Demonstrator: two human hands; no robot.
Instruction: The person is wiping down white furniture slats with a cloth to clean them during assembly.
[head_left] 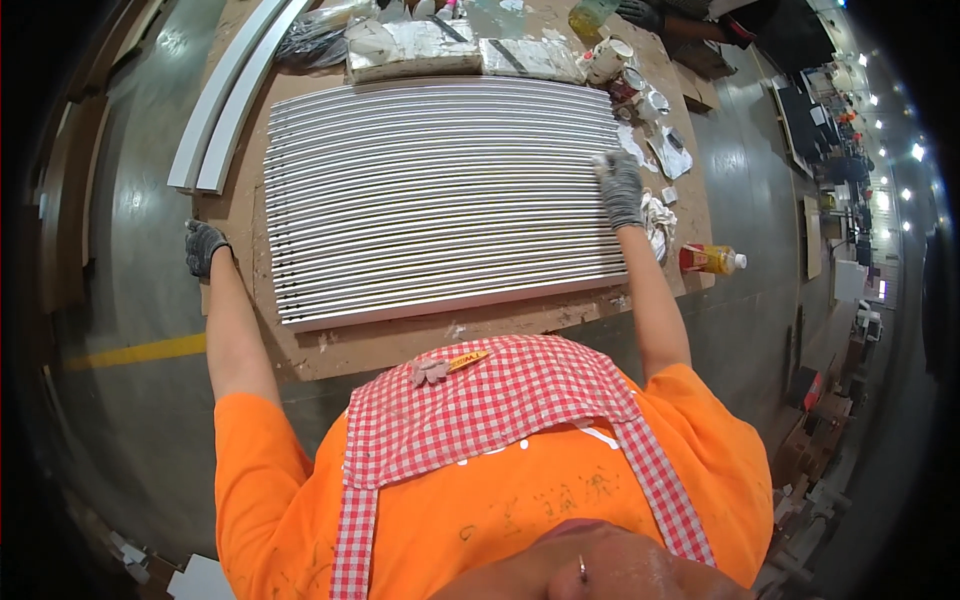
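Note:
Many white slats (445, 190) lie side by side in a flat rectangular stack on the worktable, dark gaps between them and dark marks along their left ends. My right hand (621, 190), in a grey knit glove with whitish fingertips, is closed over the right end of the stack; anything in its fingers is hidden. At the table's left edge, apart from the slats, is my left hand (205, 247) in a dark grey glove. Its fingers are curled, and I cannot make out what they hold, if anything.
Two long white boards (225, 120) lie at the table's (350, 352) left side. Wrapped white blocks (412, 52) stand behind the slats. Stained cups (607, 60), a white rag (658, 222) and a bottle of yellow liquid (712, 259) line the right side. Another person's gloved hand (640, 14) is at far right.

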